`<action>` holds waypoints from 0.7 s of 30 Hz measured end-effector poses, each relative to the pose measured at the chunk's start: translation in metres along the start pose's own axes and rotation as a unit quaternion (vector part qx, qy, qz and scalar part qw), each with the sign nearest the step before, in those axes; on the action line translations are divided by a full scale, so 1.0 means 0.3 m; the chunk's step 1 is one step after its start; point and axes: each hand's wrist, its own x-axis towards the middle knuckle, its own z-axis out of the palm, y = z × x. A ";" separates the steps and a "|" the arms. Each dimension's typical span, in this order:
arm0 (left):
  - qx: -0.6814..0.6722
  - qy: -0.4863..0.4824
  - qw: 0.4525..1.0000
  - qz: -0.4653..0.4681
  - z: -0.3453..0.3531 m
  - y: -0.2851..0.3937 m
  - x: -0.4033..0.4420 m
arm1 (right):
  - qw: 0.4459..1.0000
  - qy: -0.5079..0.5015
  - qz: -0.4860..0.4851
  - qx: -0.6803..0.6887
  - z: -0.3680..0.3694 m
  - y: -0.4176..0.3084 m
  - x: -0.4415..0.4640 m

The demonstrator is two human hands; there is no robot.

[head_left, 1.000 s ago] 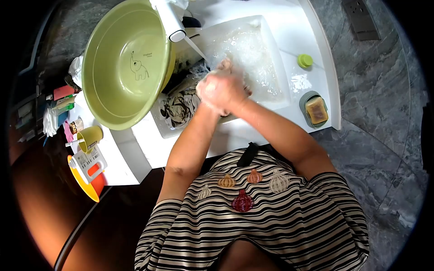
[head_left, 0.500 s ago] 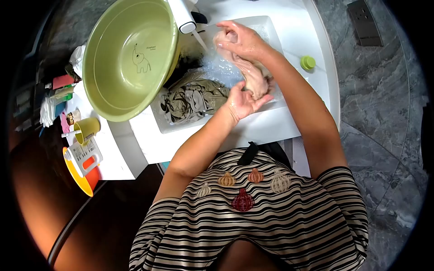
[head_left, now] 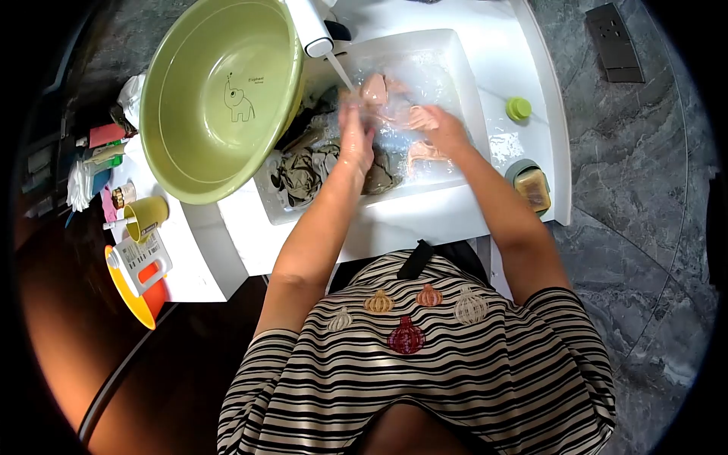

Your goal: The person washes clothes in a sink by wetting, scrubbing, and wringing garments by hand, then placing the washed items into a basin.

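A wet pink cloth [head_left: 425,152] lies spread out in the water of the white sink [head_left: 474,106]. My right hand [head_left: 440,125] is closed on its right part. My left hand [head_left: 355,136] is at the cloth's left end, under the stream from the white faucet [head_left: 309,29]; its fingertips are blurred, and its grip cannot be made out. Below and to the left of my left hand, crumpled olive-grey clothing [head_left: 299,176] sits in the sink.
A large green basin [head_left: 205,159] stands left of the faucet. On the right ledge are a green cap [head_left: 518,108] and a soap dish with soap [head_left: 532,189]. A yellow cup [head_left: 148,218] and a white bottle [head_left: 144,262] stand at the left.
The pink cloth, bunched between my hands before, is now lower and spread in the water. My left hand has moved left and up to the stream; my right hand has moved down.
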 end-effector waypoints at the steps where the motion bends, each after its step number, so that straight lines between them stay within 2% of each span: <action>1: -0.001 -0.002 1.000 0.002 -0.008 0.005 0.033 | 0.980 0.073 0.113 0.144 0.005 -0.006 0.018; 2: -0.049 -0.014 0.998 -0.049 -0.022 0.001 0.065 | 0.922 0.140 0.222 0.283 0.010 -0.027 0.026; 3: -0.095 -0.025 0.990 -0.102 -0.036 -0.014 0.086 | 0.922 0.140 0.224 0.284 0.018 -0.047 0.025; 4: -0.093 -0.026 0.990 -0.104 -0.028 -0.002 0.074 | 0.899 0.082 0.186 0.387 0.008 -0.096 0.014; 5: -0.121 -0.065 0.980 -0.145 -0.004 0.028 0.054 | 0.864 0.025 0.142 0.483 -0.003 -0.148 0.006; 6: -0.150 -0.102 0.966 -0.185 0.013 0.040 0.043 | 0.911 0.037 0.061 0.405 0.003 -0.199 -0.015; 7: -0.151 -0.103 0.965 -0.187 0.008 0.024 0.067 | 0.948 0.058 -0.046 0.308 -0.020 -0.277 -0.053; 9: -0.267 -0.233 0.905 -0.234 -0.016 -0.014 0.133 | 0.960 0.100 -0.212 0.156 -0.063 -0.410 -0.118; 10: -0.235 -0.282 0.894 -0.258 0.042 0.074 0.025 | 0.946 0.107 -0.269 0.148 -0.093 -0.468 -0.147; 12: -0.112 -0.240 0.942 -0.208 0.023 0.007 0.095 | 0.943 0.066 -0.296 0.135 -0.104 -0.520 -0.184; 13: -0.109 -0.239 0.942 -0.211 -0.005 -0.054 0.143 | 0.944 0.067 -0.294 0.137 -0.109 -0.538 -0.191; 14: -0.036 -0.227 0.945 -0.234 -0.035 -0.117 0.201 | 0.944 0.066 -0.307 0.105 -0.116 -0.553 -0.191; 16: 0.041 -0.215 0.942 -0.255 -0.015 -0.117 0.160 | 0.943 0.067 -0.318 0.071 -0.123 -0.552 -0.179; 18: -0.138 -0.186 0.960 -0.154 0.072 -0.037 -0.055 | 0.958 0.089 -0.272 0.011 -0.130 -0.526 -0.127; 19: -0.137 -0.187 0.960 -0.155 0.082 -0.053 -0.036 | 0.956 0.140 -0.258 -0.001 -0.121 -0.502 -0.092; 21: -0.234 -0.192 0.930 -0.210 0.079 -0.115 0.034 | 0.961 0.212 -0.176 -0.009 -0.106 -0.447 -0.033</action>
